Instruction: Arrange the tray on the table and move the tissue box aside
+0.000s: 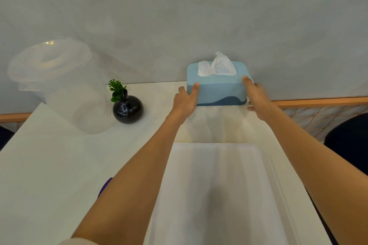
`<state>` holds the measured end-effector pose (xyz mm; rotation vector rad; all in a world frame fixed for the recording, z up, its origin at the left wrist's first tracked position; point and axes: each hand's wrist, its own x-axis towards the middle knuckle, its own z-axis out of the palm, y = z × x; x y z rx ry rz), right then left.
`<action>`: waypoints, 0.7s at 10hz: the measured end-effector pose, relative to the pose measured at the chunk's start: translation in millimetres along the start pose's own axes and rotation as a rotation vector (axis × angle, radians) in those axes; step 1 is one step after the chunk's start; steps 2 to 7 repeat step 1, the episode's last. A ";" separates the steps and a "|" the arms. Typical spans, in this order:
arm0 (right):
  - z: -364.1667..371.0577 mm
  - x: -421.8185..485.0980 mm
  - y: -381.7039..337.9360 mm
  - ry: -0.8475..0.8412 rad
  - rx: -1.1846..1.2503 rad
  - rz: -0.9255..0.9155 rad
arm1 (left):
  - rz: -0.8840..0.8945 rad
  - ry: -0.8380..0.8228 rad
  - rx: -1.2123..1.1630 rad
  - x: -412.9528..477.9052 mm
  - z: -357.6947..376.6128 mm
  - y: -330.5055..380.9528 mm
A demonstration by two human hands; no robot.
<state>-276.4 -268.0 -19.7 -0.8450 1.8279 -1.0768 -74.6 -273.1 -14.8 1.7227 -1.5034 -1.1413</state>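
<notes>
A light blue tissue box [218,90] with a darker blue wave along its base and white tissue sticking out of the top stands at the far edge of the white table [49,165], against the wall. My left hand [185,101] presses on its left end and my right hand [256,98] on its right end, so both hands clasp the box between them. A white rectangular tray [219,195] lies flat on the table in front of me, between my forearms.
A small black round vase [128,109] with a green sprig stands left of the box. A large clear plastic container [65,85] with a lid stands at the far left. A purple object [105,186] peeks out beside my left forearm. A dark chair [348,141] is at right.
</notes>
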 end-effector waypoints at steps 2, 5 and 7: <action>-5.1 -18.2 4.6 0.058 -0.037 0.022 | -0.018 0.050 0.004 -18.9 -10.7 -2.5; -5.1 -18.2 4.6 0.058 -0.037 0.022 | -0.018 0.050 0.004 -18.9 -10.7 -2.5; -5.1 -18.2 4.6 0.058 -0.037 0.022 | -0.018 0.050 0.004 -18.9 -10.7 -2.5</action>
